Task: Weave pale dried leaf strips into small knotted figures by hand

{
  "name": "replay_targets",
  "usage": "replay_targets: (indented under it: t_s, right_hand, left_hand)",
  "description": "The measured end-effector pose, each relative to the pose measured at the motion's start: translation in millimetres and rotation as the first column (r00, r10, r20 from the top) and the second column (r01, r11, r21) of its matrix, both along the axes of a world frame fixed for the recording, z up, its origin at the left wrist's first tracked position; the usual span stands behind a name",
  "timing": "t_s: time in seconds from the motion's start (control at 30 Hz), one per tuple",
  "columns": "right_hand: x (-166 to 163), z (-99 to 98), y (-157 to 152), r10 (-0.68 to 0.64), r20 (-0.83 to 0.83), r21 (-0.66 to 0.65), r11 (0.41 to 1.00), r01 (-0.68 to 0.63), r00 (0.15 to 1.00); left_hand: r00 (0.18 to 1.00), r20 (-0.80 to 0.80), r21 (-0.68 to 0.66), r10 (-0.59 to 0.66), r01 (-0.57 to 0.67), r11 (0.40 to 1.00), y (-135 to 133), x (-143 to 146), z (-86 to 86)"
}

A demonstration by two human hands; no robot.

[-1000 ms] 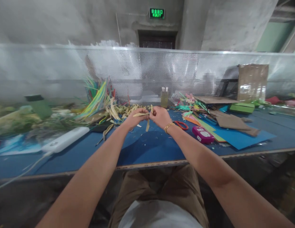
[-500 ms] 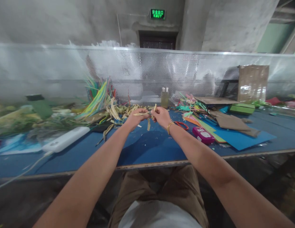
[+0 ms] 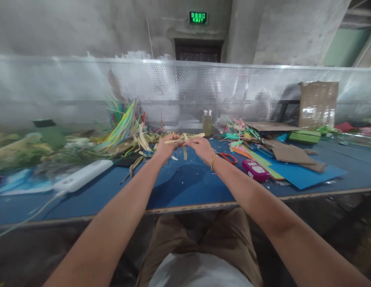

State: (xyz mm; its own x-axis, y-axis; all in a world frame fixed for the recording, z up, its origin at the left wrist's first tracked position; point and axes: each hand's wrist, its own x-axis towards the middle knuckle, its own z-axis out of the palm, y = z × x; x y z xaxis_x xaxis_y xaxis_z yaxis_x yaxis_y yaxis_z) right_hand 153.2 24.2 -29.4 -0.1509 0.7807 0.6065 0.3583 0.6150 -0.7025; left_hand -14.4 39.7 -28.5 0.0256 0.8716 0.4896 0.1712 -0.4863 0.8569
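Above the middle of the blue table, my two hands meet at several pale, dried corn husk strips. My left hand pinches them from the left, with one strip lying along its fingers. From the other side, the fingers of my right hand are closed on the same strips, close to the left fingertips. One end hangs down between the hands and another stretches over the right fingers. Just behind my left hand lies a heap of similar husks. How the strips cross at the fingertips is too small to tell.
Red-handled scissors and a magenta box lie right of my hands, near coloured paper and cardboard. A bottle stands behind. To the left are a white power strip and colourful stems.
Both hands have shifted slightly left. My right hand has turned flatter, and the strip that stood upright at its fingers now lies sideways across them.
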Motion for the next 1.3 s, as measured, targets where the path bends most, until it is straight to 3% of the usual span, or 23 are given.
replay_targets:
  t_s: [0.13,0.27,0.5,0.67,0.83,1.3]
  right_hand:
    - [-4,-0.9,-2,-0.058,-0.029,-0.139,0.989,0.053,0.998]
    - [-5,-0.5,-3,-0.040,-0.029,-0.165,0.986,0.035,0.999]
    - [-4,-2.4,-1,0.074,-0.127,-0.212,0.972,-0.100,0.989]
    - [-5,-3.8,2,0.123,-0.302,-0.354,0.906,-0.231,0.945]
    - [-5,-3.8,0,0.166,-0.384,-0.340,0.889,-0.306,0.908]
    - [-6,-2.8,-4,0.163,-0.351,-0.366,0.883,-0.295,0.922]
  left_hand:
    - [1.000,-0.018,0.035,0.005,-0.005,0.999,-1,2,-0.2]
    - [0.999,-0.026,0.034,-0.020,0.021,0.999,-5,5,1.9]
    - [0.997,-0.049,0.053,-0.062,0.064,0.996,-6,6,3.8]
    - [0.996,-0.026,0.053,-0.087,0.088,0.995,1,3,-0.1]
    - [0.995,-0.039,0.064,-0.087,0.090,0.994,2,3,-0.9]
    - [0.994,-0.105,0.098,-0.005,0.016,0.995,5,1,-4.0]
